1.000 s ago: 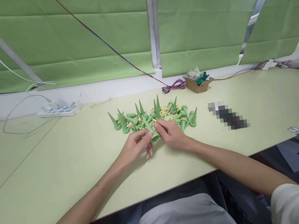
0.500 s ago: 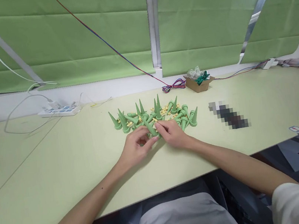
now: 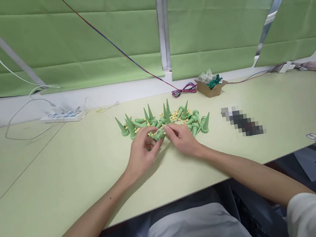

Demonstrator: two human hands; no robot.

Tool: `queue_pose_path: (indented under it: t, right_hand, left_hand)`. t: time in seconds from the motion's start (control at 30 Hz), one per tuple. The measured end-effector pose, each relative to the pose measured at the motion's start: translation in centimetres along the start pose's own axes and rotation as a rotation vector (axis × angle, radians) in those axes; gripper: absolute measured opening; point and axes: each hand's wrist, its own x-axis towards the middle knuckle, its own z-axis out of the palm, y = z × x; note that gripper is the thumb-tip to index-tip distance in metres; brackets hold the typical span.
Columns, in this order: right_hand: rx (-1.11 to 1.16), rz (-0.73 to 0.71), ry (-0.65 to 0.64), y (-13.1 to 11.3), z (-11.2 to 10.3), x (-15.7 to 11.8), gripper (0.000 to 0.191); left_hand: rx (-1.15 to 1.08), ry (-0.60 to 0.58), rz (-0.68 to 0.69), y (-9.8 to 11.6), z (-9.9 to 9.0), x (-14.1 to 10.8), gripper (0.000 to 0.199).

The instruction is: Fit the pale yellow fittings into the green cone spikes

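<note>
My left hand (image 3: 142, 150) curls round a green plastic spike (image 3: 159, 135), held between thumb and fingers just above the table. Close against it, my right hand (image 3: 183, 140) has thumb and forefinger pinched on a small yellow piece, mostly hidden by the fingertips. Behind both hands is a spread of several green cone-shaped spikes (image 3: 130, 128), some upright on their round caps, others lying down. Small yellow pieces (image 3: 180, 122) are scattered among them. My fingers cover part of the held spike.
A small cardboard box (image 3: 209, 90) with clear and green plastic stands at the back, beside a coiled red-and-blue cable (image 3: 184, 90). A white power strip (image 3: 63, 117) lies back left. On the right is a blurred dark object (image 3: 243, 121). The table's front edge runs below my forearms.
The held green spike has turned from pointing up and away to lying lower between my hands. My left fingers have shifted round it; the right hand stays close beside it.
</note>
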Motion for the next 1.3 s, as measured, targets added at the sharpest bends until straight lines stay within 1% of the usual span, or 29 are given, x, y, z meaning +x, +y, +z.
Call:
queue_pose_path:
  t: [0.07,0.13,0.2,0.3,0.4,0.5,0.63,0.77,0.9,1.0,1.17,1.3]
  right_hand:
    - [0.013,0.009,0.040,0.1,-0.1,0.1,0.043]
    - [0.035,0.016,0.067,0.3,-0.1,0.1,0.043]
    - [0.053,0.016,0.074,0.4,-0.1,0.1,0.043]
    - [0.061,-0.018,0.051,0.3,-0.2,0.0,0.041]
    - [0.046,-0.072,0.002,0.0,-0.2,-0.1,0.039]
    - [0.035,-0.093,-0.038,-0.1,-0.2,-0.2,0.037]
    - [0.032,-0.088,-0.055,0.1,-0.2,-0.2,0.036]
    - [0.037,-0.091,-0.069,0.2,-0.2,-0.2,0.034]
    - [0.037,-0.083,-0.078,0.3,-0.2,-0.1,0.035]
    - [0.017,-0.079,-0.087,0.3,-0.2,-0.1,0.038]
    - [0.004,-0.063,-0.104,0.4,-0.1,-0.1,0.042]
    - [0.011,-0.052,-0.100,0.4,-0.1,-0.1,0.042]
  left_hand:
    - [-0.043,0.015,-0.060,0.1,0.0,0.0,0.027]
    - [-0.110,-0.011,-0.106,0.2,0.0,0.0,0.025]
    - [-0.189,-0.066,-0.146,0.1,-0.1,0.1,0.035]
    - [-0.326,-0.176,-0.236,0.1,-0.1,0.4,0.051]
    - [-0.428,-0.273,-0.326,0.1,0.0,0.6,0.057]
    - [-0.482,-0.317,-0.347,-0.1,0.0,0.6,0.054]
    - [-0.519,-0.320,-0.351,-0.4,0.0,0.5,0.048]
    - [-0.496,-0.285,-0.334,0.0,-0.3,0.6,0.043]
    - [-0.400,-0.295,-0.300,0.4,-0.5,0.6,0.035]
    - [-0.329,-0.279,-0.261,0.1,-0.4,0.5,0.033]
    - [-0.150,-0.178,-0.184,-0.7,0.0,0.1,0.034]
    - [-0.053,-0.153,-0.136,-0.7,0.1,0.0,0.031]
